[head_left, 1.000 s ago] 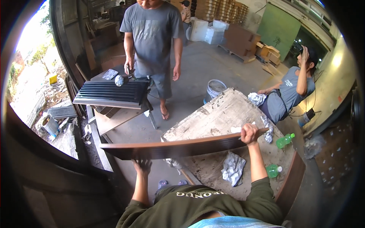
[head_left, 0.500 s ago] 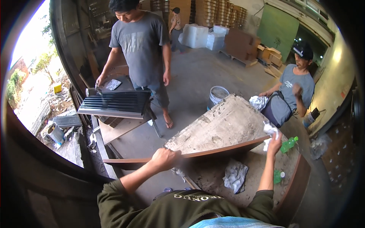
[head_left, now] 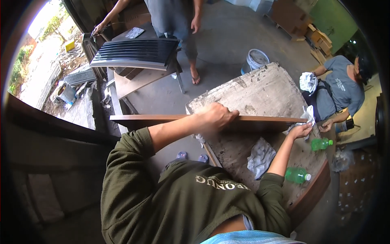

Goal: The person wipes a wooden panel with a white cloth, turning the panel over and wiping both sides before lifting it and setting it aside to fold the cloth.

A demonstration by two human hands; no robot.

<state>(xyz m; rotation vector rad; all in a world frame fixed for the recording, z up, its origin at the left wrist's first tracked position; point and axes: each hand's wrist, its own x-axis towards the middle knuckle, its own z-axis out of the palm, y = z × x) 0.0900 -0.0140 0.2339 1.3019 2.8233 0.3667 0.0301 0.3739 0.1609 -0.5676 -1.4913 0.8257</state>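
A long brown wooden board [head_left: 266,119] stands on edge across the stained, pale work surface [head_left: 252,89] in front of me. My left hand [head_left: 217,116] is closed over its upper edge, near the middle. At the board's right end, my right hand [head_left: 301,129] grips a white cloth [head_left: 310,114] pressed against the edge; part of the cloth is hidden behind my fingers. Another crumpled white cloth [head_left: 261,158] lies on the surface below the board. Close to my right forearm are two green plastic bottles, one with a white cap [head_left: 296,175] and one farther off [head_left: 321,144].
A standing person [head_left: 170,20] is beside a black ribbed panel [head_left: 134,53] on a stand. To the right, a seated person [head_left: 345,85] holds a white cloth. A white bucket [head_left: 257,59] stands behind the work surface. A brown curved-looking panel [head_left: 312,191] borders its near right side.
My view has tilted downward. The board now lies level across the view, and my left hand is farther right along it. The seated person has leaned and reached toward the work surface.
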